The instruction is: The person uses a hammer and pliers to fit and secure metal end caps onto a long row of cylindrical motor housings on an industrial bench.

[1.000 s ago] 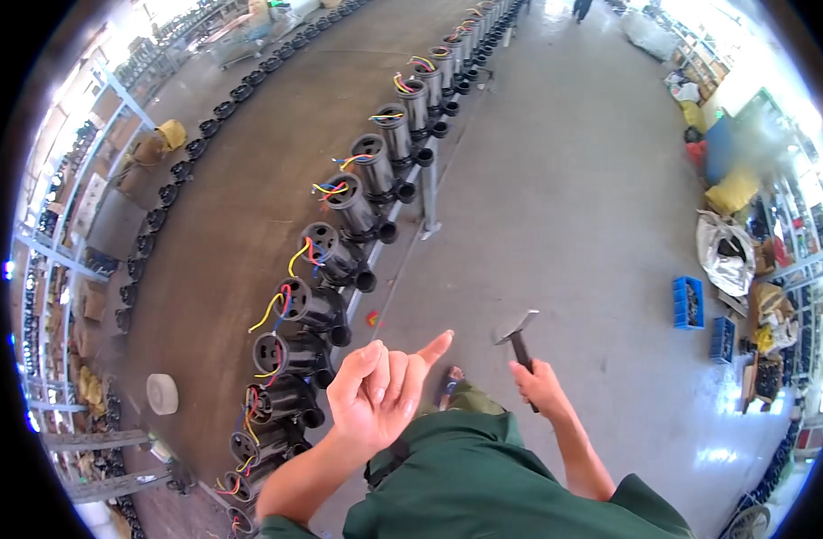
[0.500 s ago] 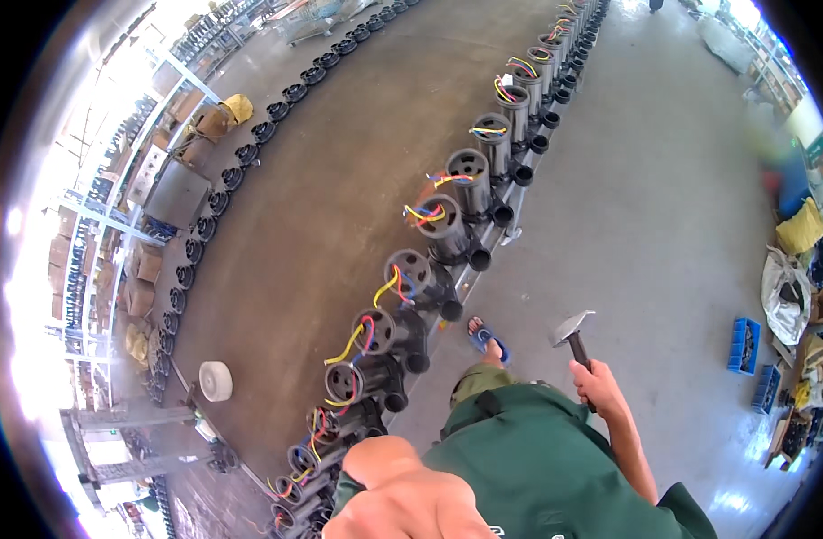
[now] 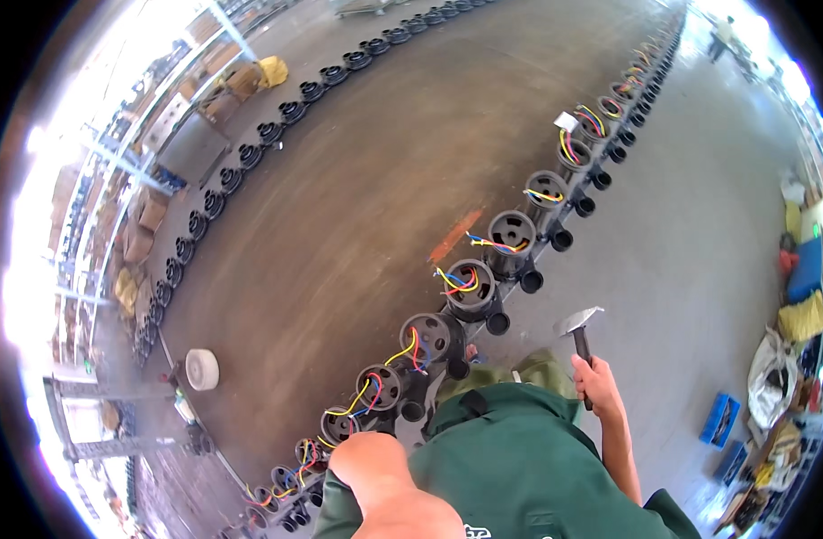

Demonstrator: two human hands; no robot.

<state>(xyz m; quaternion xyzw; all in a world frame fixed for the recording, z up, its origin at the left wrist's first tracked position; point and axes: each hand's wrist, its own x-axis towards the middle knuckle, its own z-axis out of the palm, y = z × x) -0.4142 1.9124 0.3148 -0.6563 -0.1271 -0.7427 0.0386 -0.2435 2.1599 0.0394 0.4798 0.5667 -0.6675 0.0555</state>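
Note:
My right hand (image 3: 598, 384) is closed round the dark handle of a hammer (image 3: 579, 321), its metal head pointing up and away from me. My left arm is bent up close in front of my green shirt; the left hand (image 3: 416, 516) is at the lower edge, its fingers hidden. To my left runs a long row of black cylindrical motor housings (image 3: 510, 262), each with a short round side outlet. Yellow, red and blue wires (image 3: 501, 243) come out of their open tops. The hammer is apart from the housings.
Another line of black round parts (image 3: 214, 205) curves along the left. A white roller (image 3: 202, 369) lies on the floor. Shelving with cartons (image 3: 151, 211) stands far left. On the right are blue crates (image 3: 719, 419) and a white sack (image 3: 770, 377). A person (image 3: 722, 38) is far off.
My view has shifted forward along the row, so the housings sit differently in it. The hammer stays in my right hand. My left hand has dropped further toward the lower edge.

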